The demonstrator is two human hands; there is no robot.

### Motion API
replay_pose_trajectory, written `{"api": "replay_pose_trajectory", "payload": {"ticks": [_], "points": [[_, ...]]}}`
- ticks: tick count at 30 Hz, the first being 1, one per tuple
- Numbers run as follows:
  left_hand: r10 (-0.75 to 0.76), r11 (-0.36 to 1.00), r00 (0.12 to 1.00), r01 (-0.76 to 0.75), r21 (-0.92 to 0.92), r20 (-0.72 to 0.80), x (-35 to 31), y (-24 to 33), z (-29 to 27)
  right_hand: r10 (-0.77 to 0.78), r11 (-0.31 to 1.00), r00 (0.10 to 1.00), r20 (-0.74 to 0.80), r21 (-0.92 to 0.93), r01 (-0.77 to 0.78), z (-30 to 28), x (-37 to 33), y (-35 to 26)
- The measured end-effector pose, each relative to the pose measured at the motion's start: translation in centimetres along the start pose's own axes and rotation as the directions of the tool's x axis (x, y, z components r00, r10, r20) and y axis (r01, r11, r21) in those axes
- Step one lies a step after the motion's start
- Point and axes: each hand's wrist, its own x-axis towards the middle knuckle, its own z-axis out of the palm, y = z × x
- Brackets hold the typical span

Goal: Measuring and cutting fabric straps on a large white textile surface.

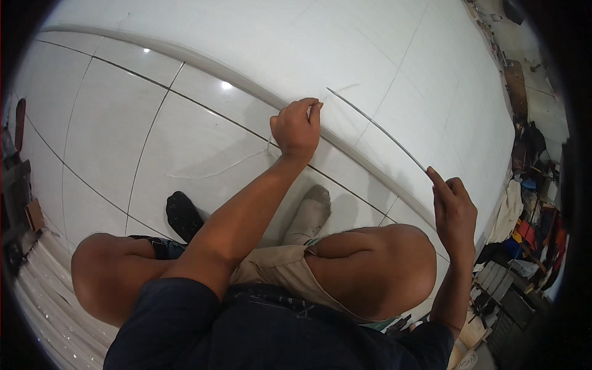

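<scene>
My right hand (455, 213) is closed round one end of a long thin metal rod (385, 132), with the index finger stretched along it. The rod slants up and left over a large white slab (431, 98), ending in a narrow point near my left hand (297, 128). That hand is closed in a pinch above the slab's near edge. A thin white string (225, 166) trails from beneath it, leftward over the tiles. What sits between the fingertips is too small to see clearly. A faint pale strand (345, 87) lies near the rod's tip.
White floor tiles (111, 123) with dark joints run along the slab's near side. My feet, in one dark sock (183, 216) and one grey sock (312, 209), stand there. Mixed clutter (524, 246) lines the right side. Pale shiny sheeting (58, 302) is at lower left.
</scene>
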Motion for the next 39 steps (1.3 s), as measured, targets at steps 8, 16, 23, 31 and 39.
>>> {"api": "replay_pose_trajectory", "payload": {"ticks": [8, 16, 23, 31, 39], "points": [[-0.133, 0.991, 0.988, 0.133, 0.010, 0.072, 0.5, 0.8, 0.3, -0.017, 1.000, 1.000, 0.020, 0.012, 0.017, 0.1, -0.5, 0.2], [-0.171, 0.985, 0.983, 0.169, 0.024, 0.073, 0.6, 1.4, 0.3, -0.048, 0.999, 0.998, 0.027, 0.002, 0.048, -0.1, 0.2, -0.1], [-0.174, 0.984, 0.983, 0.173, 0.038, 0.053, 0.8, 1.3, 0.3, -0.067, 0.998, 0.996, 0.054, -0.004, 0.067, -0.2, 0.7, -0.5], [-0.175, 0.985, 0.981, 0.173, 0.024, 0.081, 0.9, 1.5, 0.4, -0.085, 0.996, 0.995, 0.046, 0.013, 0.085, -0.5, 0.7, -0.3], [-0.130, 0.991, 0.989, 0.128, 0.029, 0.063, 0.7, 1.3, 0.2, -0.106, 0.992, 0.991, 0.080, -0.060, 0.111, -1.7, 1.6, -1.2]]}}
